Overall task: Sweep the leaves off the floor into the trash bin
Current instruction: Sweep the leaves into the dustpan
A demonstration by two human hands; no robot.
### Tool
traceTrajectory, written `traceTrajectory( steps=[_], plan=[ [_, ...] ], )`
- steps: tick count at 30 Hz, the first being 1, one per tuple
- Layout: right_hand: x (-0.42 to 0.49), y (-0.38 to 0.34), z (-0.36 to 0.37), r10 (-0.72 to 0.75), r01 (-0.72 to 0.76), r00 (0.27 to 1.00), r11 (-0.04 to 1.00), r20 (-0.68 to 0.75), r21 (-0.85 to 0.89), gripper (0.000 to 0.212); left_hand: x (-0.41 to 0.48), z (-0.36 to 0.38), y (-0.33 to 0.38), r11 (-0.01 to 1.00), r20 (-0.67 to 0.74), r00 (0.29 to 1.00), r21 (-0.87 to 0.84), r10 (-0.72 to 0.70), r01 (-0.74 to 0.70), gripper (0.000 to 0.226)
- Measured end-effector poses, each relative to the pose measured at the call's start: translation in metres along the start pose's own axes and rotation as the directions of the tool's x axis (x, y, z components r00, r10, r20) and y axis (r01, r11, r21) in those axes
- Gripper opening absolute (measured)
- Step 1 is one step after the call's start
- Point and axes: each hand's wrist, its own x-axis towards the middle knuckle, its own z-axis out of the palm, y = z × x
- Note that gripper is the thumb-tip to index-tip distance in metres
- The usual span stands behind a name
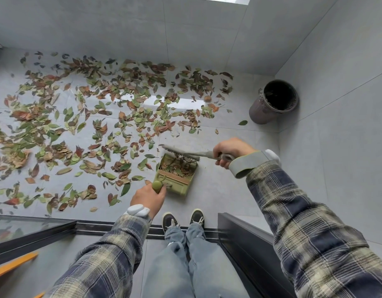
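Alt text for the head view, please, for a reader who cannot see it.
A person's right hand holds a broom at the mouth of a green dustpan, whose handle the left hand grips; some leaves lie in the pan. Many more leaves cover the grey floor, and a dark trash bin stands at the right wall.

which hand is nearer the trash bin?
Right. The right hand, holding the brush, is down-left of the trash bin; the left hand, on the dustpan handle, is farther left.
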Motion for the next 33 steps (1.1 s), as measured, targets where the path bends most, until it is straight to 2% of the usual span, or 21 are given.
traceTrajectory(
  steps=[6, 14, 20, 26, 33],
  plan=[
    [0.009, 0.006, 0.019, -0.065, 0.065, 0.996, 0.998, -0.064, -0.002, 0.006, -0.002, -0.005, -0.003, 1.0, -0.005, 1.0, -0.022, -0.006, 0.006, 0.049],
    [0.029, 0.051, 0.056, 0.008, -0.002, 0.999, 0.994, -0.054, 0.107, 0.008, -0.004, -0.003, -0.006, 1.0, -0.014, 1.0, -0.022, -0.011, 0.011, 0.048],
    [0.011, 0.038, 0.042, 0.058, -0.058, 0.996, 0.998, 0.063, 0.004, 0.009, -0.001, 0.003, -0.007, 1.0, -0.02, 1.0, -0.008, -0.004, 0.004, 0.052],
    [-0.016, -0.01, 0.017, 0.025, -0.016, 0.996, 0.995, 0.09, -0.1, 0.013, 0.003, 0.002, -0.009, 1.0, 0.012, 1.0, -0.005, -0.005, 0.005, 0.054],
    [-0.023, -0.003, 0.036, -0.064, 0.064, 0.997, 0.998, -0.036, -0.013, 0.006, 0.004, -0.003, -0.01, 1.0, 0.014, 1.0, -0.004, 0.006, -0.006, 0.05]
  ],
)
